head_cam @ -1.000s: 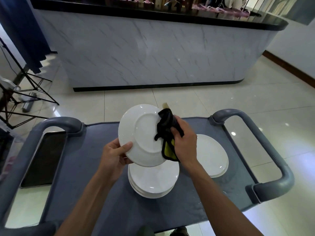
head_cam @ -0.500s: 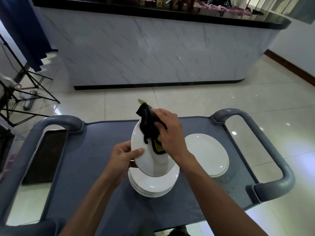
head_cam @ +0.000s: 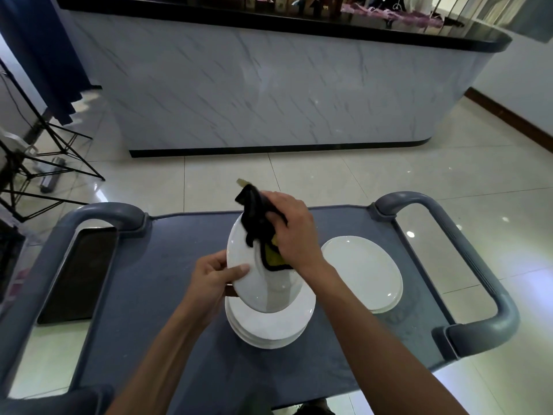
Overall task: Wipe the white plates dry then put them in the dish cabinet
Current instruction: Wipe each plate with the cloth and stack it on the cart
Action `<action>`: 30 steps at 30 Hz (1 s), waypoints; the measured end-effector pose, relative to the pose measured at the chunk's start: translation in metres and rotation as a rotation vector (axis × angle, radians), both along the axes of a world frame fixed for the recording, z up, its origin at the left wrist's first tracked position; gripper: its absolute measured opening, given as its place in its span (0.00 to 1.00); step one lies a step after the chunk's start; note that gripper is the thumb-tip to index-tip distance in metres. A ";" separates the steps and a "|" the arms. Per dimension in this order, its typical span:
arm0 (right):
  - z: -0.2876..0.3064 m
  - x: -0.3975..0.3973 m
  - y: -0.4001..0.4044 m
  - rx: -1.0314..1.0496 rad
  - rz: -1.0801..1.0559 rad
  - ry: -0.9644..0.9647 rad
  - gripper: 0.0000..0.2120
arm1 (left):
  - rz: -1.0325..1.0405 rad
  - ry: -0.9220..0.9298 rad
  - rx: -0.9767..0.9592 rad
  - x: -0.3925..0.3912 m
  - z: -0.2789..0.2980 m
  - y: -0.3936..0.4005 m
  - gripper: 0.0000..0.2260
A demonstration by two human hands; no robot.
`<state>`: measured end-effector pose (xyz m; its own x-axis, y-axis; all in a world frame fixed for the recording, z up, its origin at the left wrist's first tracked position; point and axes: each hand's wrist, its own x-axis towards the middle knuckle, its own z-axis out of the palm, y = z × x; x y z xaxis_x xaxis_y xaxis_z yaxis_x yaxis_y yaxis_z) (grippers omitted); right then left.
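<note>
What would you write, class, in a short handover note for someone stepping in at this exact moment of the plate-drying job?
Left hand: grips the tilted white plate by its left rim, thumb on its face.
Right hand: holds the black-and-yellow cloth against the plate's upper part.
The plate is held above the stack of white plates on the grey cart; a single plate lies to the right, apart from the stack.
Done: wiping is under way on this plate.
Left: finish it, dry the others, put all in the dish cabinet, which is not in view.

Marble-look counter (head_cam: 269, 85) with black top, glossy cream floor tiles (head_cam: 389, 181), dark curtain (head_cam: 39, 49), black tripod legs (head_cam: 45, 136)
</note>
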<state>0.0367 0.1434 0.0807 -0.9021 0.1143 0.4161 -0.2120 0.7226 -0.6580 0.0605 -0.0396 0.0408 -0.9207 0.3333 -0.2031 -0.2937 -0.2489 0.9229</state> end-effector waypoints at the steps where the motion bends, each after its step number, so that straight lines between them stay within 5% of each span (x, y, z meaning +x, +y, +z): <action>1: 0.002 -0.003 0.006 -0.051 -0.015 -0.015 0.20 | 0.005 -0.003 0.013 0.000 0.001 -0.001 0.10; 9: -0.005 -0.005 0.044 -0.370 -0.152 -0.187 0.19 | 0.045 -0.051 0.114 -0.006 0.000 -0.011 0.10; 16: -0.009 0.014 0.053 -0.436 -0.175 -0.161 0.19 | 0.095 -0.128 0.184 -0.018 -0.004 -0.015 0.09; 30: -0.038 0.055 -0.019 0.044 -0.150 0.120 0.20 | 0.243 -0.150 0.254 -0.028 0.005 0.003 0.14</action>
